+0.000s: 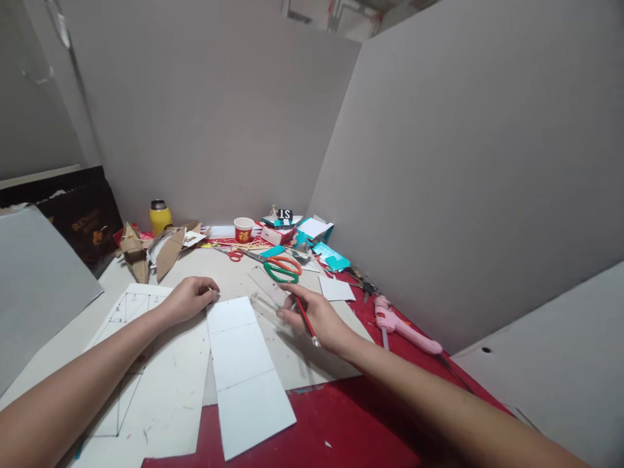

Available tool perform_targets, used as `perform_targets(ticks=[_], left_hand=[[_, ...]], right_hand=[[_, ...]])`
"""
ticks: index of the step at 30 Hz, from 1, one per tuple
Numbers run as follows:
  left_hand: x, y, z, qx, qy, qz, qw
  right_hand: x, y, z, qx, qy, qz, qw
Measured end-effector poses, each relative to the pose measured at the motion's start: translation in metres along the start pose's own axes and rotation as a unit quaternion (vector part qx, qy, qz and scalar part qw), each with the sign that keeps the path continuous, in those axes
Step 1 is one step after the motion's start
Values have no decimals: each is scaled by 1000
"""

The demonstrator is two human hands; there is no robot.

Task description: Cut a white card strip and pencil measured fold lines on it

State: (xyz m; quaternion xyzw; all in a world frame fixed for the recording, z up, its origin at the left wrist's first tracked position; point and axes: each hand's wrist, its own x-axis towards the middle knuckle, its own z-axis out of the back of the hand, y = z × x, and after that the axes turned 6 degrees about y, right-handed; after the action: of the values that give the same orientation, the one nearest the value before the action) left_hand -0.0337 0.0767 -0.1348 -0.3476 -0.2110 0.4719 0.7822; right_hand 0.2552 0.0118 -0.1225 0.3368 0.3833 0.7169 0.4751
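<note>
My right hand (319, 318) is closed around a red and black pencil (305, 315). The same fingers also hold a clear ruler (266, 305), tilted above the pale board. Just left of it lies a white paper strip (248, 377) with two pencilled lines across it. By the strip's top left corner rests my left hand (192, 299), its fingers curled in toward the thumb. Whatever may be between those fingertips is hidden. Under my left forearm is a larger white sheet (170, 416) with a drawn ruled figure.
Green-handled scissors (280, 272) and red-handled scissors (236, 255) lie beyond my hands. A pink glue gun (407, 328) rests on the red cloth at right. At the back stand a paper cup (244, 229), a yellow bottle (160, 218) and cardboard pieces (170, 255). Grey partitions enclose the table.
</note>
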Motion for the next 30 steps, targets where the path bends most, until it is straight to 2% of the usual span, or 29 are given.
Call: perform_targets(ticks=[4,8,13,17,22,25,27,30], left_hand=[[-3,-8,-6,-39,9,4,999],[-5,-15,-9,-80,42,3,996],[-4,-10,-7,-115,48,15,992],[-3,-5,-4,-140,47,27,989],[-1,-6,-2,-178,33,46,982],[-1,-14,-1,-205,26,50,977],[-3,-21,-1,-225,38,53,972],[-5,-31,-2,-257,85,59,961]], right_hand=[[0,4,11,-31,9,-1,999],[4,7,20,-59,21,4,998],[5,12,22,-89,35,31,995],[2,13,17,-116,81,51,989],[1,11,11,-235,165,126,949],[6,10,11,-296,188,157,923],[12,9,12,-314,193,168,914],[22,8,12,-319,206,183,907]])
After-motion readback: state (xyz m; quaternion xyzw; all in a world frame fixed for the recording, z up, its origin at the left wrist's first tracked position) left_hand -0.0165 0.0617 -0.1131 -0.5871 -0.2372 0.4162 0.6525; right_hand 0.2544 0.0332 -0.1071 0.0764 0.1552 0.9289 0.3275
